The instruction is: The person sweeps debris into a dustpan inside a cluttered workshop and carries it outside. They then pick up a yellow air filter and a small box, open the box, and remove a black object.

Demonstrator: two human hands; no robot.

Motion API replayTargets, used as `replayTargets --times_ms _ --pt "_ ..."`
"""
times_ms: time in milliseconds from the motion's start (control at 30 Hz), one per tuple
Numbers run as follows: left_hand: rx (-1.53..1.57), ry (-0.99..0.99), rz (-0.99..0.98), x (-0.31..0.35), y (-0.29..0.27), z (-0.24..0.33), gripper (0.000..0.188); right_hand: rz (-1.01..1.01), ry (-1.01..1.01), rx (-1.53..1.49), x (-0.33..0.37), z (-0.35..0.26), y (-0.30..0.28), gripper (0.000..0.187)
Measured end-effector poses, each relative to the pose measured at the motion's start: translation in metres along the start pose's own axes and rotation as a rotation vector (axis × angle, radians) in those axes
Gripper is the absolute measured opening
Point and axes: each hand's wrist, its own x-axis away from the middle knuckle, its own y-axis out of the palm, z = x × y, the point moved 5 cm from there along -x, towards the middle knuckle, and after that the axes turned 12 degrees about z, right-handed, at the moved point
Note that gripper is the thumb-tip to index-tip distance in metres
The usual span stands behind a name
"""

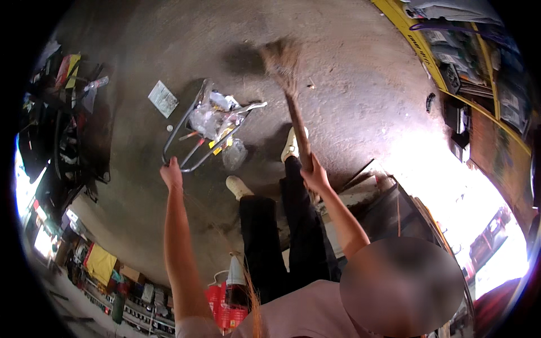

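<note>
My right hand point(316, 176) is wrapped round the wooden handle of a broom point(295, 115). The broom's bristle head reaches away from me and is blurred against the concrete floor. My left hand point(172, 174) is closed on the near left corner of a bent metal tube frame point(185, 127). Clear plastic wrap point(203, 120), a yellow scrap point(218, 145) and other litter lie within the frame's outline. Whether a pan sits under this litter, I cannot tell. A crumpled clear plastic bag point(234, 155) is beside the frame, close to my left shoe point(239, 187).
A printed sheet point(163, 99) and a small white round thing point(169, 128) lie left of the frame. Yellow-edged shelving point(420, 48) stands at the far right, cluttered shelves point(132, 304) at the near left. A dark panel point(389, 211) leans near my right arm.
</note>
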Motion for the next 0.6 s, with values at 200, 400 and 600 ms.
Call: replayTargets --times_ms 200,400,600 --pt "-0.033 0.003 -0.006 -0.004 0.004 -0.011 0.048 -0.244 0.055 -0.284 0.152 0.039 -0.041 0.073" --pt "-0.057 0.101 0.037 0.004 -0.002 0.006 0.052 0.063 0.102 -0.592 0.150 0.046 -0.077 0.055" --pt "-0.012 0.082 -0.042 0.022 -0.008 0.047 0.046 0.075 0.310 -0.518 0.057 0.056 0.049 0.021"
